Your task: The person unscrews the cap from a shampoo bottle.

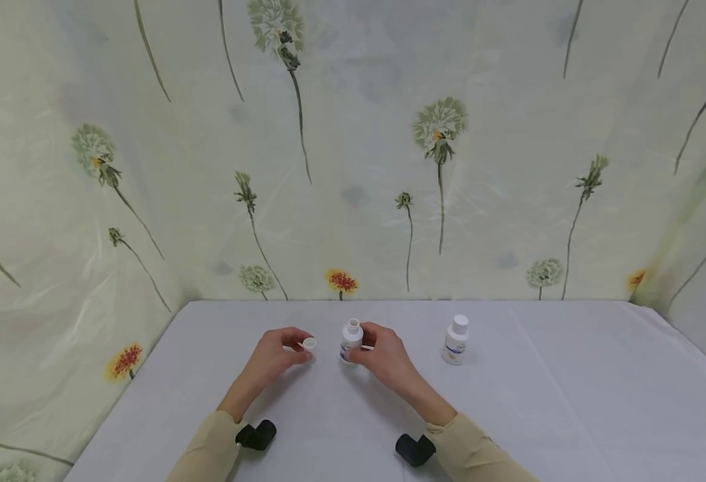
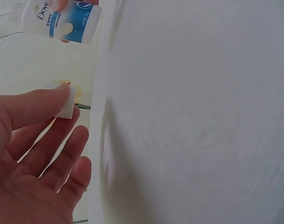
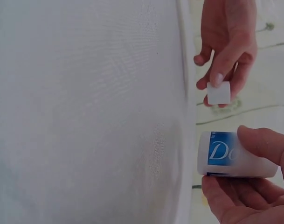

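Pinching the small white cap [image 1: 309, 344] with the left hand [image 1: 276, 355], at nine o'clock from the open bottle [image 1: 349, 337], and gripping that bottle with the right hand [image 1: 386, 355]; best to squeeze softly, keep it upright, clear of the capped bottle [image 1: 455, 341] at three o'clock

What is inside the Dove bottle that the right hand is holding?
The Dove bottle has an open mouth, but no contents can be made out; its white walls hide the inside.
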Demonstrator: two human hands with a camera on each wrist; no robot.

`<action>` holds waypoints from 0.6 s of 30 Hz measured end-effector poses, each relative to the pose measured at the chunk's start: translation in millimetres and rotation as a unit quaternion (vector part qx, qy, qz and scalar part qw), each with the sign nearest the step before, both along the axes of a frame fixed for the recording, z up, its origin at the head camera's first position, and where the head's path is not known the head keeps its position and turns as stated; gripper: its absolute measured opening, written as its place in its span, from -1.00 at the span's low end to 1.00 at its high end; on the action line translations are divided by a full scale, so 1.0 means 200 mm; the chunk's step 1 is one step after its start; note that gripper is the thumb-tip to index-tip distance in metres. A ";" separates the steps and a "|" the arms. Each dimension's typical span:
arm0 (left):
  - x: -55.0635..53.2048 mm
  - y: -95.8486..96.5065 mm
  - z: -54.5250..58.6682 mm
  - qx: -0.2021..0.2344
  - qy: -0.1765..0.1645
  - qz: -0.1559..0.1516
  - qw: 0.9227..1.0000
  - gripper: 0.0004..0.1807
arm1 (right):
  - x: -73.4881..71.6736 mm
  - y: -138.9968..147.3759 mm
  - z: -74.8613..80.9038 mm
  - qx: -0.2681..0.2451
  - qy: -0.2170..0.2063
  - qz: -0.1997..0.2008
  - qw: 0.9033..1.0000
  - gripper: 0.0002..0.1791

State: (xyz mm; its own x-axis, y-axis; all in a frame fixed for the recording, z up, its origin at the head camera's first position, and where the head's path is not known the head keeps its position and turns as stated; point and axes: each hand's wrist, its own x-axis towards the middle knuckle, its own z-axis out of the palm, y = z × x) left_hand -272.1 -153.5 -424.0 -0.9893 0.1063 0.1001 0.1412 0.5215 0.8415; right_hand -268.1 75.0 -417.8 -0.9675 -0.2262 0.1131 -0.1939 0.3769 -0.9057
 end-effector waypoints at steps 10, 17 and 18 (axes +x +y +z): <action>-0.03 -0.02 -0.03 0.012 -0.017 0.017 1.000 -0.76 | -0.06 -0.07 0.00 0.028 0.006 0.012 1.000 -0.54; -0.06 -0.02 -0.03 -0.005 -0.008 0.033 0.999 -0.76 | -0.09 -0.10 -0.02 0.039 0.019 0.012 0.999 -0.57; -0.06 -0.02 -0.03 -0.004 -0.009 0.034 0.999 -0.77 | -0.09 -0.11 -0.02 0.040 0.019 0.010 0.999 -0.57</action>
